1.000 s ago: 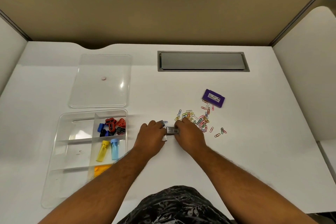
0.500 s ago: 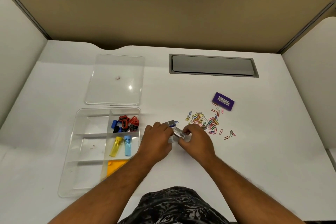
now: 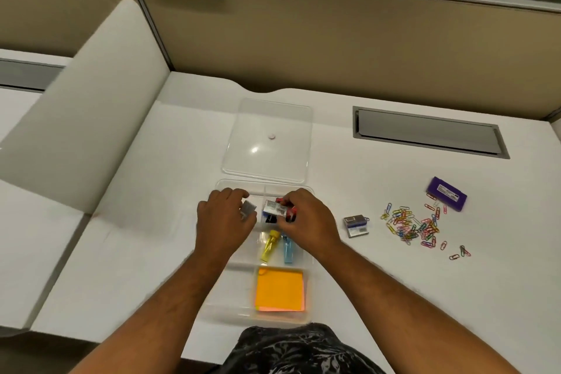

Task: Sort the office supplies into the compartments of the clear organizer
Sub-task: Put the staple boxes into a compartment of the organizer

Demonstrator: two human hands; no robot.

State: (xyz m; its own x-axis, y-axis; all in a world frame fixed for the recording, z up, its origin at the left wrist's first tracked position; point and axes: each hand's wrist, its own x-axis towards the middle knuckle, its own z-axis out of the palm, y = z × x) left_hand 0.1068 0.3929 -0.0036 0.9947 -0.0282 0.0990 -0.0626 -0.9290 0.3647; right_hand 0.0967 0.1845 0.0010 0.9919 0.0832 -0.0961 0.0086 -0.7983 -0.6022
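Three compartments of the clear organizer point(image 3: 308, 291) on our desk point(image 3: 394, 282) already hold supplies: binder clips point(image 3: 288, 213) at the far right, a yellow and a blue tube point(image 3: 287, 249) in the middle right, and orange sticky notes point(image 3: 279, 290) nearest us. The left compartments look bare where we can see them, though our arms hide much of that side. Our left hand point(image 3: 224, 222) hovers over the far left compartment with its fingers curled round a small grey box point(image 3: 249, 209). Our right hand point(image 3: 306, 218) pinches a second small box point(image 3: 274, 208) with a printed label, above the binder clips. We judge both boxes are about to be set down, most likely on the left.

Several things wait outside, to the right: another small staple box point(image 3: 355, 225) just beside the organizer, a loose scatter of coloured paper clips point(image 3: 416, 226), and a purple box point(image 3: 447, 194) beyond them. The lid point(image 3: 267, 143) lies behind the organizer. We put ourselves past halfway, with the fiddly clips yet to come.
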